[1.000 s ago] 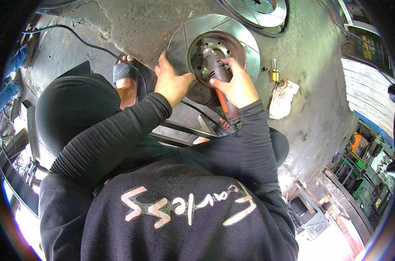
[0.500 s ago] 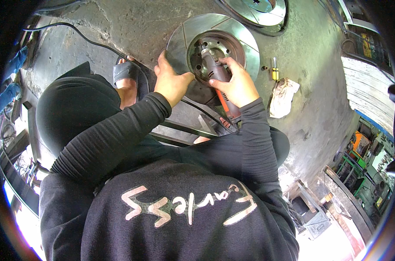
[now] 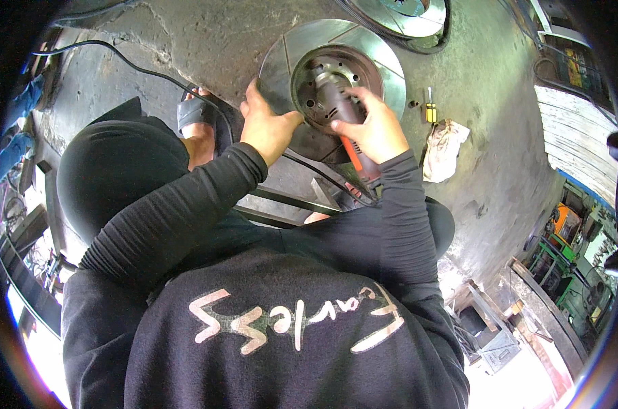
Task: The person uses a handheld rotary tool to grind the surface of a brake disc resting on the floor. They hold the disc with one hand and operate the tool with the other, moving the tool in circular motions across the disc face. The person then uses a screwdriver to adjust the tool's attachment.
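Observation:
A slotted brake disc [image 3: 387,63] lies in front of me, with a raised centre ring and bolt holes. My left hand [image 3: 268,131] grips its left near edge, thumb over the face and fingers spread along the rim. In my right hand [image 3: 380,133] is a corded power grinder [image 3: 337,102], dark grey with a red-orange rear part. The fingers and thumb wrap its body from the right. The grinder's head sits inside the disc's recessed centre; its working tip is blurred and hard to make out.
A black cord [image 3: 135,67] runs across the floor on the left. Right of the disc lie a yellow-handled screwdriver [image 3: 430,112] and a pale cloth [image 3: 445,151]. Another disc [image 3: 418,22] rests at the far side, with a black ribbed hose [image 3: 428,50] around it. A metal frame bar [image 3: 292,200] stands near my legs.
The grinder has turned slightly in the disc's centre, and its head has shifted a little right. My right hand moved with it. My left hand stays on the rim.

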Demonstrator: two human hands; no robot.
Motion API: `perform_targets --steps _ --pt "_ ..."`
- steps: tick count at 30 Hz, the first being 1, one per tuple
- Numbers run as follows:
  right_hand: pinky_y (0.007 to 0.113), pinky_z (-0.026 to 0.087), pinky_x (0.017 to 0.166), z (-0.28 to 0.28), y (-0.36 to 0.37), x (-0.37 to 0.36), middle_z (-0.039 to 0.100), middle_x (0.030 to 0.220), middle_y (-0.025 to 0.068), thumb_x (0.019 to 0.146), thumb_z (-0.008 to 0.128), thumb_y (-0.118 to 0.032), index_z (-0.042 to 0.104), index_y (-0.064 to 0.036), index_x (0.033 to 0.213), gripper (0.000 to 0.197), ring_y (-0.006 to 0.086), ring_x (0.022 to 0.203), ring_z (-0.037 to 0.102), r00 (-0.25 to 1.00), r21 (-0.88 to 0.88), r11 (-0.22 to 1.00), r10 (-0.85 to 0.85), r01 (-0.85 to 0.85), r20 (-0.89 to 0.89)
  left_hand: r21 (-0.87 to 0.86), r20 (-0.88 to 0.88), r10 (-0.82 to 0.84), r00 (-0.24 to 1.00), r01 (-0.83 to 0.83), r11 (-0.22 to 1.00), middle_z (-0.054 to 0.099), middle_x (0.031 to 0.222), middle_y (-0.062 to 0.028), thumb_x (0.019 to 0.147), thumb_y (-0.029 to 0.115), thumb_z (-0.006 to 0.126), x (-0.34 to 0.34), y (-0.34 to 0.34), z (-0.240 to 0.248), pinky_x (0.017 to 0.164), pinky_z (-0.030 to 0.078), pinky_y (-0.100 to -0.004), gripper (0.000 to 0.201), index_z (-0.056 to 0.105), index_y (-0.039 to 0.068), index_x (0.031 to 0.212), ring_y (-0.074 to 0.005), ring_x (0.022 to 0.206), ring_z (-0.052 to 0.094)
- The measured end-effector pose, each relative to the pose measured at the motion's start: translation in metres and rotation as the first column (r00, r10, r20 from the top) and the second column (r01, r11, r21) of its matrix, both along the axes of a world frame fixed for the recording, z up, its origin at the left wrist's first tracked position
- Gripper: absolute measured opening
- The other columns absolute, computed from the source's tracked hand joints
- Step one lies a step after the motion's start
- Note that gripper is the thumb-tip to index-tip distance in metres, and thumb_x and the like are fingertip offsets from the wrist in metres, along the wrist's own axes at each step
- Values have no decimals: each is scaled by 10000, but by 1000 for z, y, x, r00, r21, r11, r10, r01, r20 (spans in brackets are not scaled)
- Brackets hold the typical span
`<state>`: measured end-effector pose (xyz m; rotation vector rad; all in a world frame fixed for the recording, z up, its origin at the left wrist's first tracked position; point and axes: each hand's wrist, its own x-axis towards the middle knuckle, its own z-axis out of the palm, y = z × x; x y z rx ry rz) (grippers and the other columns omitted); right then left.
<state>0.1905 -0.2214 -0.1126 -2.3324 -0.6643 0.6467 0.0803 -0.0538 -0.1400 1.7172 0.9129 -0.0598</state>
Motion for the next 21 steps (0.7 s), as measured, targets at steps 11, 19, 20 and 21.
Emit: perform_targets --steps 11,19,20,21 --pt "399 460 890 3 -1 -2 580 1092 230 660 783 -208 548 -24 1172 592 364 1015 585 991 6 997 81 -81 -108 35 -15 -17 1000 17 999 346 1284 -345 659 179 736 -1 0 -1 1041 346 -408 970 146 -44 1396 -446 1217 371" --pt "390 462 889 4 -2 -3 582 1093 225 661 781 -203 548 -28 1176 592 357 1015 585 993 -29 993 112 -112 -30 12 -25 -15 1000 16 1000 347 1284 -344 666 188 732 1 1 4 1037 347 -406 964 148 -41 1398 -441 1207 378" --pt "382 459 894 10 1 -2 583 1115 226 663 783 -196 545 -26 1186 599 347 1033 586 996 -62 994 87 -88 -31 9 -36 -11 999 12 1000 348 1283 -344 666 188 732 1 1 7 1038 346 -405 964 148 -41 1398 -441 1207 378" --pt "374 456 899 13 3 -2 585 1136 227 665 784 -190 542 -24 1195 607 338 1050 587 998 -94 993 62 -65 -32 6 -16 -13 1000 13 1000 351 1280 -344 665 188 732 0 1 4 1038 346 -405 964 149 -41 1397 -441 1206 378"
